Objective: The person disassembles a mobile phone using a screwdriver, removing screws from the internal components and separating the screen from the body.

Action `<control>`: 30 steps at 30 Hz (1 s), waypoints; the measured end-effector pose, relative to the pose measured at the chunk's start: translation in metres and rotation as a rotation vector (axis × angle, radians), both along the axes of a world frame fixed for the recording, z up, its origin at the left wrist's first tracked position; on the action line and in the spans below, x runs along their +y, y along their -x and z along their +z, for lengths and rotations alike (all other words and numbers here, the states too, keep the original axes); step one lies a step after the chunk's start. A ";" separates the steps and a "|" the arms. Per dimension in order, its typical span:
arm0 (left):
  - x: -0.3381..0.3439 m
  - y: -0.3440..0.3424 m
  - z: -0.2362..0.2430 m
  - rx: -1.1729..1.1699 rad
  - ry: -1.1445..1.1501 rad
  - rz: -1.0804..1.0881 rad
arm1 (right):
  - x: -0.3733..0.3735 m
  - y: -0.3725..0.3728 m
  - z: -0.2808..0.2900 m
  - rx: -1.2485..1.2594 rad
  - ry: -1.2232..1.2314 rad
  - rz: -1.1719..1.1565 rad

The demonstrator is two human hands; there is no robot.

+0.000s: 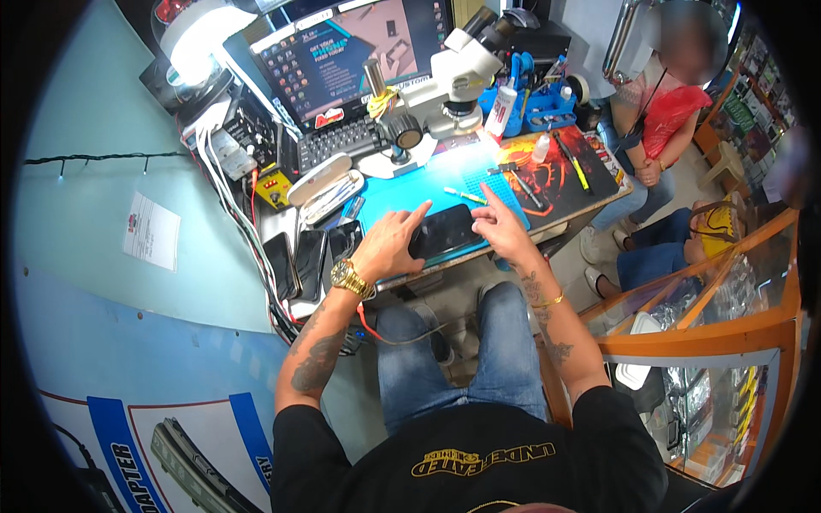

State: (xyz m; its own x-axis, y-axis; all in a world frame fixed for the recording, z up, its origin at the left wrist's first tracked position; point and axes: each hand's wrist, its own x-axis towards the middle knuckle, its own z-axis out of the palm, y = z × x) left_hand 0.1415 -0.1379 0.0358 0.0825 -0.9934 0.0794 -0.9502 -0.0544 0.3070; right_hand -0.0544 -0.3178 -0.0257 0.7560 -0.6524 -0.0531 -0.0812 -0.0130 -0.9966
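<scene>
Phone (443, 232) lies flat, spread left fingers (416, 215) seemingly touching its edge.

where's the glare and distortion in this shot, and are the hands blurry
Head view: the lamp blows out to white, and the blue mat has a washed-out patch toward its far side; head view: fisheye bending shows toward the rim, with black corners; head view: the left hand and right hand, at either end of the dark phone, look fairly clear.
</scene>
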 end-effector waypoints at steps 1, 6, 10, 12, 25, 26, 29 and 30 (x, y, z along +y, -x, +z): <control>-0.003 -0.003 0.004 -0.009 0.010 -0.004 | -0.004 -0.002 0.004 -0.009 0.010 -0.004; -0.002 -0.006 -0.001 0.042 0.009 -0.021 | -0.007 -0.002 0.014 -0.008 -0.004 0.040; 0.000 0.001 0.002 0.023 -0.012 -0.004 | -0.005 -0.001 0.016 -0.016 -0.083 0.035; -0.004 0.004 0.001 0.035 0.029 0.029 | -0.007 -0.001 0.020 -0.032 -0.077 0.023; -0.008 0.007 0.001 -0.002 0.040 0.017 | -0.013 0.004 0.017 -0.073 -0.245 0.010; -0.009 0.008 0.011 0.024 -0.055 0.046 | -0.013 0.005 0.020 -0.083 -0.265 0.014; -0.006 0.007 0.002 -0.032 -0.003 0.045 | -0.011 0.002 0.021 -0.080 -0.282 0.000; -0.007 0.006 0.002 -0.044 0.003 0.050 | -0.013 0.000 0.021 -0.084 -0.296 0.003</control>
State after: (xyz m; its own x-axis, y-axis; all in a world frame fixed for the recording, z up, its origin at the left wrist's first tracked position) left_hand 0.1351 -0.1453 0.0376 0.1282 -0.9880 0.0865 -0.9588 -0.1012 0.2656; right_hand -0.0547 -0.3306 -0.0050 0.7679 -0.6155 -0.1775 0.0010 0.2784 -0.9605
